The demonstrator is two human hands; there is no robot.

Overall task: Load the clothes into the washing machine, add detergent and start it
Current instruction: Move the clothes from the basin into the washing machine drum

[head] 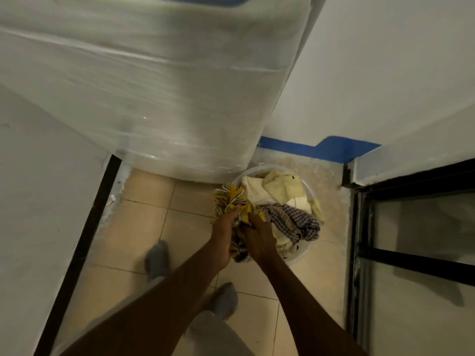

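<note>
A white washing machine (pixel 164 80), wrapped in clear film, towers ahead of me; its top and lid are out of view. On the floor to its right stands a round white laundry basket (pixel 300 253) holding cream garments (pixel 272 187) and a grey checked cloth (pixel 295 222). My left hand (pixel 226 235) and my right hand (pixel 258 238) both grip a bunched yellow checked cloth (pixel 231 199) over the basket's left rim. No detergent is in sight.
Beige floor tiles (pixel 154 217) lie below me, with my two grey-socked feet (pixel 156 258) on them. A white wall with a black skirting (pixel 84 240) closes the left. A black-framed door (pixel 411 258) stands at the right, and a blue skirting (pixel 308 149) runs behind the basket.
</note>
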